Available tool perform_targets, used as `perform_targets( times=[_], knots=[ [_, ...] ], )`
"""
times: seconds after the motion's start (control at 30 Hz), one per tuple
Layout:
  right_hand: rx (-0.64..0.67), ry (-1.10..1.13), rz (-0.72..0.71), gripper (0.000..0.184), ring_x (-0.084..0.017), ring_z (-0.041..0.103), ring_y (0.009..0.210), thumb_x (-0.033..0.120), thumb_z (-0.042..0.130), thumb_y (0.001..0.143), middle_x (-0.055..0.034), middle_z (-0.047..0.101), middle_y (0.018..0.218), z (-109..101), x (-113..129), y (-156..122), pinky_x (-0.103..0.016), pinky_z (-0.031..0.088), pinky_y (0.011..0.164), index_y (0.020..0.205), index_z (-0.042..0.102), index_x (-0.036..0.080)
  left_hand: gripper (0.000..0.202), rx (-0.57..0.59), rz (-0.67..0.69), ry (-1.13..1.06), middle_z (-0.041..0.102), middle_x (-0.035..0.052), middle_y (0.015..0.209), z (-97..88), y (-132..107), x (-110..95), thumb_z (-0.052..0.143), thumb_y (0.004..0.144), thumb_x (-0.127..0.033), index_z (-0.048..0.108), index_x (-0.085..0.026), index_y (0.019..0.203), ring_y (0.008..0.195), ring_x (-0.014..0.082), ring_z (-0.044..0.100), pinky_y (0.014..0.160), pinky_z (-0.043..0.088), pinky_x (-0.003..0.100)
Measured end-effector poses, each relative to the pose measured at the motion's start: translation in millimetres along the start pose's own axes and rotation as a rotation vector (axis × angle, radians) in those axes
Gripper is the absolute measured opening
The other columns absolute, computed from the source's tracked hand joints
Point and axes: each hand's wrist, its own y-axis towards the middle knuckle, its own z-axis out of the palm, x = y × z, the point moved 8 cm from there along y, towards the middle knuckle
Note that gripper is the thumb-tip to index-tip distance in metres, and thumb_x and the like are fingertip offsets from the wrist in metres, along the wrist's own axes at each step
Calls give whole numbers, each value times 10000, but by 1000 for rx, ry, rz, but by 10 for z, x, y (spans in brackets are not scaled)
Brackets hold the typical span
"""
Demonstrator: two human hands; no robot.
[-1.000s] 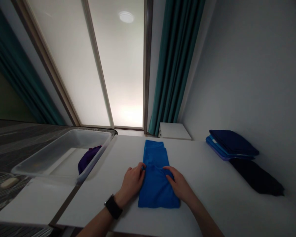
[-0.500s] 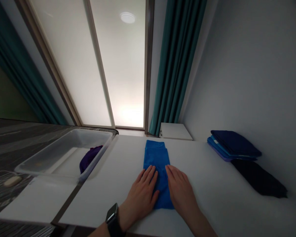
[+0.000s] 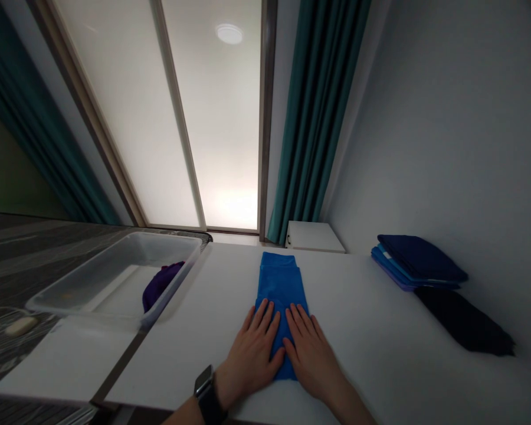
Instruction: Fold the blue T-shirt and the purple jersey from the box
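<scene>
On the white table (image 3: 371, 366), the left hand (image 3: 250, 360) and right hand (image 3: 312, 354) lie flat and open side by side, holding nothing, on a folded blue cloth (image 3: 281, 283). A clear bin (image 3: 168, 236) with purple cloth (image 3: 161, 287) sits left of the table, and folded dark clothes (image 3: 420, 258) lie on its right end.

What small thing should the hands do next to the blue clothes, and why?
Maybe slide both hands gently forward to smooth the folded blue garment. The left hand and right hand lie flat on it side by side, and its far end, past the fingers, looks a little uneven.
</scene>
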Motion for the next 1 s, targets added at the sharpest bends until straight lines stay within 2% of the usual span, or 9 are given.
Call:
perform_targets(
  times=[0.23,0.37,0.47,0.53,0.6,0.67,0.73,0.83,1.0],
  knots=[
    [12,-1,9,603,-259,156,1474,468,242,1002,-46,209,1586,21,26,-61,-498,153,1198,1519,277,159,658,36,-8,6,259,104,1588,19,-57,-56,480,929,-408,295,-178,1517,1479,305,150,1194,156,520],
    [10,25,-4,595,-260,199,1466,478,253,1003,-51,254,1581,35,-4,-100,-495,167,1194,1511,314,174,550,41,-10,-50,313,83,1572,-47,-58,-17,393,987,-408,326,-218,1499,1457,270,236,1175,206,504],
    [-62,43,4,533,-248,295,1430,400,282,1007,-77,371,1542,-47,-113,-39,-454,237,1171,1477,393,175,475,-3,-124,-91,447,98,1477,-212,47,246,378,992,-346,404,-201,1444,1363,257,375,1117,298,468],
    [-156,43,30,485,-246,403,1352,309,302,996,-107,488,1450,-169,-221,49,-428,313,1121,1437,451,173,421,-21,-248,-87,561,110,1320,-310,139,505,400,972,-309,485,-194,1368,1233,269,474,1030,367,455],
    [-230,29,51,443,-254,506,1212,249,324,980,-129,584,1296,-289,-311,154,-422,388,1035,1373,512,169,318,29,-316,-103,629,96,1139,-319,230,700,422,961,-331,605,-206,1189,1107,273,530,949,402,434],
    [-261,1,53,368,-258,550,1069,243,363,973,-123,621,1139,-369,-346,256,-416,431,942,1255,587,173,258,90,-326,-142,642,82,1036,-275,299,790,450,948,-364,643,-209,1022,1028,268,554,892,413,407],
    [-268,-37,50,266,-258,550,985,256,415,964,-108,613,1034,-403,-332,328,-406,441,878,1089,637,183,226,121,-309,-181,641,75,1003,-231,334,790,483,930,-379,629,-206,940,985,261,565,853,416,385],
    [-257,-94,40,152,-253,540,935,246,468,945,-89,589,970,-375,-261,362,-385,434,822,922,610,199,173,97,-282,-229,640,64,962,-220,335,715,509,912,-350,598,-204,886,935,249,568,816,417,364],
    [-263,-107,52,68,-247,538,923,221,500,927,-81,581,978,-304,-241,327,-378,420,820,946,561,197,106,29,-252,-325,638,50,906,-274,307,615,512,911,-288,573,-201,901,870,225,569,780,429,339]
  ],
)
